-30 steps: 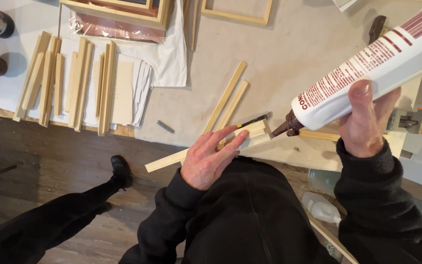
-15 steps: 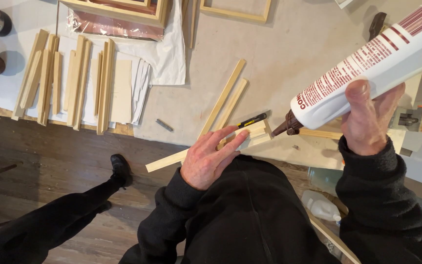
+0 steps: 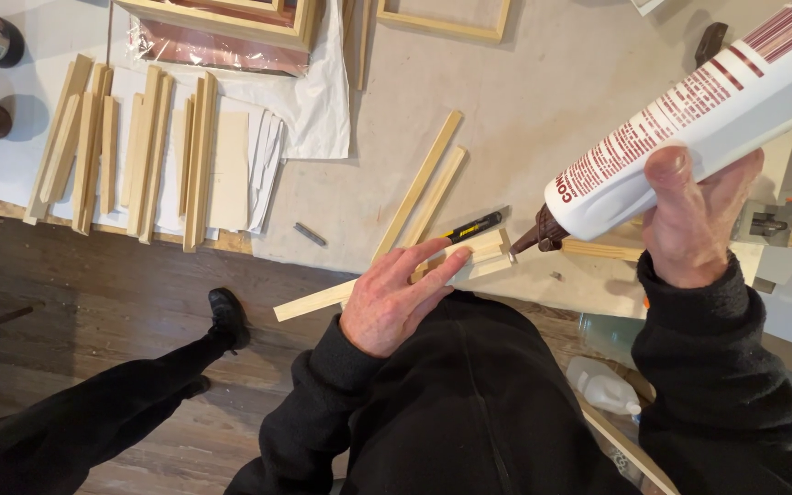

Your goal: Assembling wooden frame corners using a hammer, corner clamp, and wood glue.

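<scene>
My left hand (image 3: pixel 394 298) grips a pale wooden moulding strip (image 3: pixel 315 301) at the table's front edge, fingers laid along it toward its mitred end. My right hand (image 3: pixel 694 220) holds a big white glue bottle (image 3: pixel 689 119) tilted down to the left. Its brown nozzle (image 3: pixel 535 238) points at the strip's cut end (image 3: pixel 488 254), very close to it. A black and yellow utility knife (image 3: pixel 471 226) lies just behind my fingers.
Two loose wood strips (image 3: pixel 423 188) lie on the beige tabletop (image 3: pixel 543 101). Several more strips (image 3: pixel 139 151) are stacked on white paper at the left. Frames (image 3: pixel 231 23) sit at the back. A clamp (image 3: pixel 772 222) is at the right, a white jug (image 3: pixel 602 387) on the floor.
The bottle has tipped slightly and its nozzle has edged closer to the strip's end. My left hand keeps its hold.
</scene>
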